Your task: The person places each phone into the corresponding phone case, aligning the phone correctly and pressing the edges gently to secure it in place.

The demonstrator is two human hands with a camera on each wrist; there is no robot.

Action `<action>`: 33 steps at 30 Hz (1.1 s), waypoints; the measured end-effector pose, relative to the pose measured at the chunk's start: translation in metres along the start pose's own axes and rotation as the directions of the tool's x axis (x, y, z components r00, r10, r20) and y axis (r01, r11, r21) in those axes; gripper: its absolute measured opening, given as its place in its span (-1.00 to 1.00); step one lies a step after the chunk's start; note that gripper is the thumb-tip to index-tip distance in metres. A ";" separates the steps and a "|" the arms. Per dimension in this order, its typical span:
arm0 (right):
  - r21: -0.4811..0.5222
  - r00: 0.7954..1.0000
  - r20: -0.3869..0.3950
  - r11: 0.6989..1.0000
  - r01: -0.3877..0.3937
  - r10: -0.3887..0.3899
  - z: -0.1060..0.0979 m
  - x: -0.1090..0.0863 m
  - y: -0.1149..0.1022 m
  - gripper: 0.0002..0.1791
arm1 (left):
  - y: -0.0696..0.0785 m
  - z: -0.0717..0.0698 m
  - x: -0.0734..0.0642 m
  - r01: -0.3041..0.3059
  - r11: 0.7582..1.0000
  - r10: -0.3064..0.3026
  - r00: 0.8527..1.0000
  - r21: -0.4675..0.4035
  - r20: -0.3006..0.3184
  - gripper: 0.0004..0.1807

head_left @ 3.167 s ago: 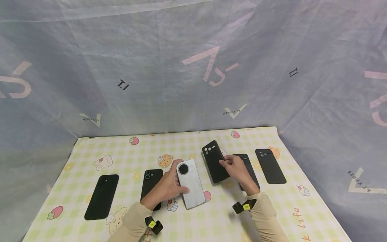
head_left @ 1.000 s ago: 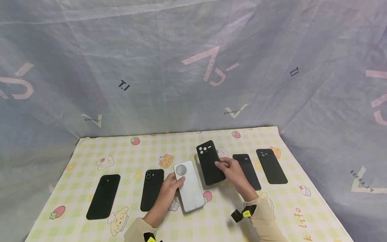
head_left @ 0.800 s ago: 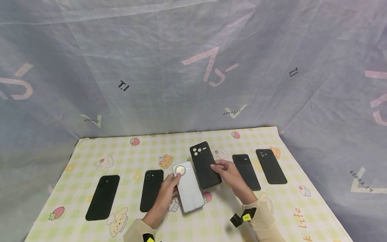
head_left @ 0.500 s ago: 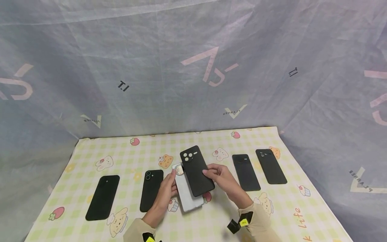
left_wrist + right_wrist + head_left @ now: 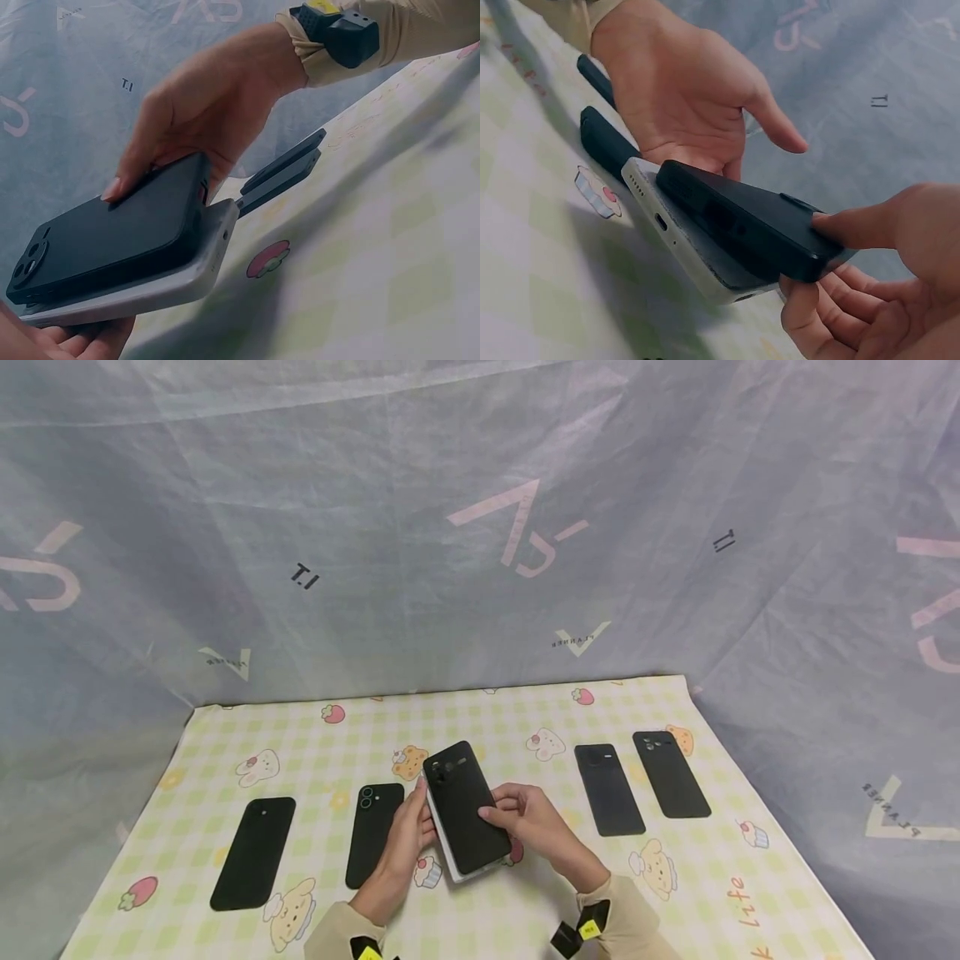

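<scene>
Left hand (image 5: 405,835) holds white phone (image 5: 161,294) over the middle of the table (image 5: 468,927), fingers beneath. Right hand (image 5: 534,820) pinches black case (image 5: 463,810) by its right edge; case overlaps phone, which shows left and near. Two dark slabs (image 5: 253,853) lie left, two more slabs (image 5: 611,792) right.

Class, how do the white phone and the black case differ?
The white phone has pale sides; the black case is dark throughout. The phone is underneath, the case above it. The left hand supports the phone, while the right hand pinches the case. Both are rectangular with rounded corners.
</scene>
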State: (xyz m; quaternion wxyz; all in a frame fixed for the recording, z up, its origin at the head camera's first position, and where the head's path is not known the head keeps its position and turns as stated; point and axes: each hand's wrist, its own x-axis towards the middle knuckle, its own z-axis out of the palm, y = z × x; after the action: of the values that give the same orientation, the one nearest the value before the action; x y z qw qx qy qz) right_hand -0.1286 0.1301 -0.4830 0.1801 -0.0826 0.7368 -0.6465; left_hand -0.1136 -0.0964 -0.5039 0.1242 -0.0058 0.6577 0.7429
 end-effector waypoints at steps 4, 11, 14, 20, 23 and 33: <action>-0.170 0.994 -0.059 0.982 0.084 -0.095 0.002 0.001 0.001 -0.76 | -0.001 -0.002 0.002 0.003 1.000 -0.003 1.000 -0.002 -0.010 -0.02; -0.434 0.965 -0.140 0.889 0.143 -0.223 0.005 0.000 0.001 -0.67 | -0.003 -0.004 0.001 0.014 1.000 -0.014 1.000 -0.008 -0.001 0.01; -0.478 0.959 -0.142 0.865 0.150 -0.245 0.006 -0.001 0.001 -0.63 | -0.003 -0.005 0.002 0.012 1.000 -0.012 1.000 -0.011 0.006 0.00; -0.507 0.958 -0.119 0.846 0.166 -0.259 0.009 -0.002 0.001 -0.63 | -0.003 -0.006 0.002 0.007 1.000 -0.006 1.000 -0.027 0.031 -0.03; -0.507 0.961 -0.117 0.848 0.158 -0.249 0.010 -0.003 0.001 -0.62 | -0.003 -0.005 0.002 0.012 0.999 -0.011 1.000 -0.030 0.025 -0.04; -0.511 0.967 -0.106 0.847 0.148 -0.232 0.010 -0.004 -0.001 -0.60 | -0.002 0.002 0.003 0.011 0.998 -0.014 0.998 -0.056 -0.055 -0.31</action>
State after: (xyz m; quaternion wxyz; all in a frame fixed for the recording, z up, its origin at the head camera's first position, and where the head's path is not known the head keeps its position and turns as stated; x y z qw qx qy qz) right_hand -0.1214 0.1218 -0.4830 0.0265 -0.1458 0.8790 -0.4533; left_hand -0.1161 -0.0933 -0.5062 0.1103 -0.0336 0.6401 0.7596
